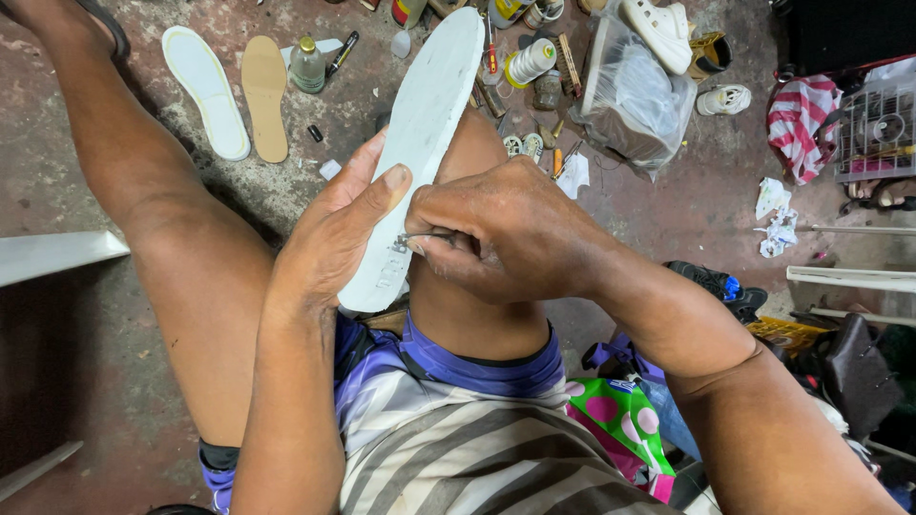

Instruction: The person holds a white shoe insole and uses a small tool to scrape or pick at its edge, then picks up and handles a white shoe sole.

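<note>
A long white shoe sole [425, 124] lies propped along my right knee, its far end pointing away from me. My left hand [329, 234] grips its near part, thumb pressed on the top face. My right hand [501, 229] is closed around a small metal tool [412, 241] whose tip touches the sole near its heel end. Most of the tool is hidden inside my fist.
On the stained floor lie a white insole [203, 88], a tan insole [264, 95], a small bottle [306, 65], a thread spool [530, 62], scattered tools, a plastic bag [630, 95], white shoes [661, 29], a striped cloth [800, 119] and a black sandal [716, 284].
</note>
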